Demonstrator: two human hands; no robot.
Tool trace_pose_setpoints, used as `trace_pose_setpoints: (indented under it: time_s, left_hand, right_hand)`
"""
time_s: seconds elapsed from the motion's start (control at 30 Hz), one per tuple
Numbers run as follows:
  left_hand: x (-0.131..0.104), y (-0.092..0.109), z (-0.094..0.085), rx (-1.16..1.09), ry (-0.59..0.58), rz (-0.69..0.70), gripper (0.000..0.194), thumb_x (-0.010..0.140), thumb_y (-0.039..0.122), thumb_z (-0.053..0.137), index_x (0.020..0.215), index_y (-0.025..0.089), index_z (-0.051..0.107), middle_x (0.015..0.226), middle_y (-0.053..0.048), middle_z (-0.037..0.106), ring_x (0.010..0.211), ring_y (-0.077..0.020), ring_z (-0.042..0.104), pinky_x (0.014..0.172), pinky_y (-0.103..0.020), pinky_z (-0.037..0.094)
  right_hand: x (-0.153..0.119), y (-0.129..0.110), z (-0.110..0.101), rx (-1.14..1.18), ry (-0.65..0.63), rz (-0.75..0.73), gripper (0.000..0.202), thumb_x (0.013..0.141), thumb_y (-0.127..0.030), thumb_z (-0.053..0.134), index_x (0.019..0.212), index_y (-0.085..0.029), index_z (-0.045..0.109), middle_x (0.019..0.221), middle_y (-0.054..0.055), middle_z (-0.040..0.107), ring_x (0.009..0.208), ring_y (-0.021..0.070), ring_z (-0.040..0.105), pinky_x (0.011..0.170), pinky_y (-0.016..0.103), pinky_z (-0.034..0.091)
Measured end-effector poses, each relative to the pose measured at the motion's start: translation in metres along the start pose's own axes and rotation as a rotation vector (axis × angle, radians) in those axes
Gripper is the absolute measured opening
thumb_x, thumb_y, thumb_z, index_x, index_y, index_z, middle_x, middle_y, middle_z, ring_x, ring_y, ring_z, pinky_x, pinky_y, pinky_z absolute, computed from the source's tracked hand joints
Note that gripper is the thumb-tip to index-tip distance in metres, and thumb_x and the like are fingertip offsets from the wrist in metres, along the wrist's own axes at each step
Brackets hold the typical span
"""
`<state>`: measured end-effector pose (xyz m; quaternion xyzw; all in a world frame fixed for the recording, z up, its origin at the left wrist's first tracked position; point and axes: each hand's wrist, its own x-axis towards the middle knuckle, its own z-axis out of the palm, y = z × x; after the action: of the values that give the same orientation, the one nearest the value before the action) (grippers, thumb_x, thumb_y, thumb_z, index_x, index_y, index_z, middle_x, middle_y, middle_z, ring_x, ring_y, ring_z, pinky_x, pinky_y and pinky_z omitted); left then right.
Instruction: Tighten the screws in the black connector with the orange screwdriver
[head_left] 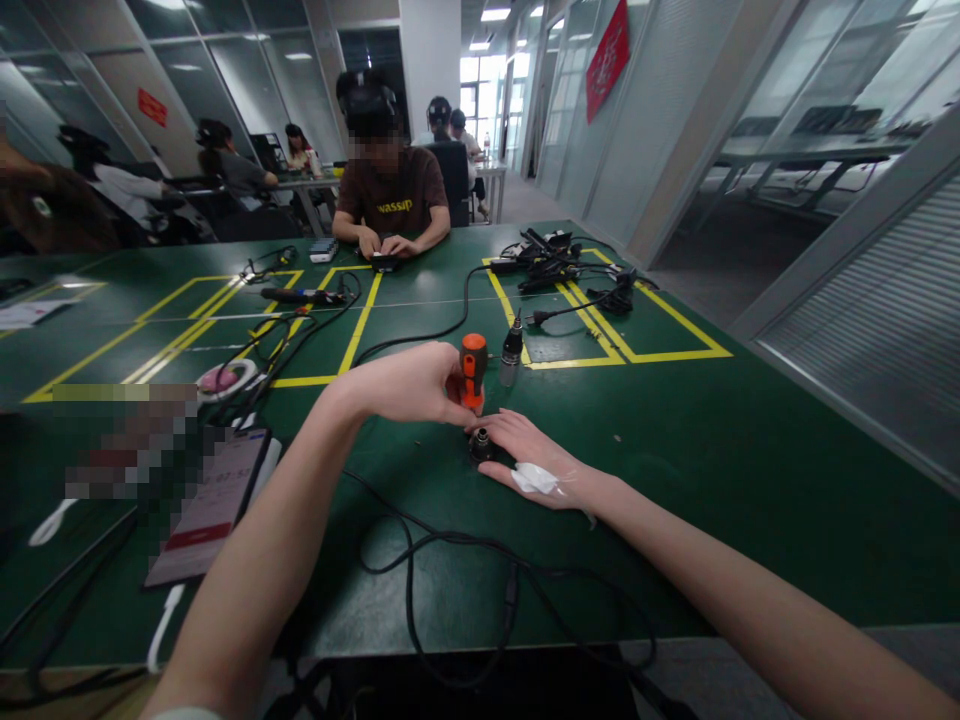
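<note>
My left hand (424,383) is closed around the lower end of a screwdriver (473,362) with an orange and black handle. The screwdriver stands nearly upright, handle up, and its tip is hidden by my fingers. Just below it sits a small dark round part (481,450) with a metal neck on top. My right hand (529,450) lies beside this part, with thumb and fingers curved around it against the table. A white patch is taped on the back of that hand. Behind my hands a black pen-shaped tool (511,350) with a clear base and pointed top stands upright.
The green table (720,470) carries yellow tape outlines. A pile of black cables and tools (551,260) lies at the back right. Loose cable (450,540) loops in front of me. At left are a phone (214,500) and a tape roll (227,380). A person (390,195) works opposite.
</note>
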<state>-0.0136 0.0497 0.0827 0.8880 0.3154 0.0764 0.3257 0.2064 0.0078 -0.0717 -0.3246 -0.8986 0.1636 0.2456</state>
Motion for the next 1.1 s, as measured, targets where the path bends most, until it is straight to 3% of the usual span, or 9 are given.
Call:
trace_pose_setpoints:
  time_s: [0.27,0.37,0.5,0.7,0.97,1.1]
  left_hand:
    - [-0.003,0.012,-0.007,0.086,-0.027,0.029,0.035,0.086,0.045,0.067,0.101,0.014,0.074,0.097,-0.006,0.075,0.078,-0.0162,0.066,0.072,-0.027,0.049]
    - [-0.008,0.017,-0.011,0.068,-0.001,0.005,0.043,0.087,0.046,0.066,0.116,0.015,0.072,0.107,-0.007,0.076,0.088,-0.0183,0.068,0.078,-0.028,0.05]
    - [-0.014,0.023,-0.015,0.047,0.05,0.01,0.055,0.087,0.043,0.066,0.136,0.016,0.064,0.12,-0.009,0.074,0.099,-0.021,0.067,0.084,-0.03,0.051]
    - [-0.023,0.03,-0.016,0.078,0.142,0.062,0.07,0.089,0.032,0.061,0.156,0.024,0.042,0.119,-0.006,0.072,0.088,-0.016,0.064,0.081,-0.029,0.05]
    - [-0.025,0.04,-0.014,0.197,0.317,0.107,0.045,0.09,0.028,0.062,0.133,0.018,0.063,0.082,-0.001,0.07,0.069,-0.0129,0.06,0.069,-0.025,0.047]
    - [-0.02,0.042,-0.009,0.323,0.373,0.089,0.021,0.088,0.028,0.065,0.105,0.017,0.071,0.069,0.001,0.064,0.062,-0.0125,0.055,0.063,-0.024,0.041]
  right_hand:
    - [0.001,0.0,0.002,-0.019,0.004,0.007,0.033,0.1,-0.038,0.061,0.127,-0.019,0.062,0.132,0.016,0.069,0.129,0.0302,0.062,0.119,0.06,0.038]
    - [0.002,-0.001,0.0,-0.014,-0.006,0.005,0.033,0.1,-0.038,0.061,0.128,-0.02,0.061,0.132,0.015,0.069,0.129,0.0303,0.062,0.119,0.059,0.039]
    - [0.002,-0.001,-0.001,-0.024,-0.009,0.009,0.033,0.1,-0.037,0.06,0.129,-0.02,0.061,0.133,0.015,0.069,0.129,0.0302,0.062,0.119,0.06,0.038]
    - [0.002,-0.001,0.0,-0.032,-0.02,0.017,0.031,0.101,-0.037,0.06,0.126,-0.019,0.061,0.134,0.016,0.068,0.131,0.0298,0.061,0.12,0.06,0.038]
    - [0.002,-0.002,-0.001,-0.029,-0.026,0.018,0.031,0.101,-0.036,0.06,0.125,-0.018,0.061,0.135,0.017,0.068,0.132,0.0304,0.06,0.121,0.061,0.036]
    - [0.001,-0.002,-0.001,-0.027,-0.03,0.023,0.031,0.101,-0.037,0.06,0.126,-0.019,0.061,0.136,0.017,0.067,0.133,0.0306,0.06,0.121,0.061,0.036]
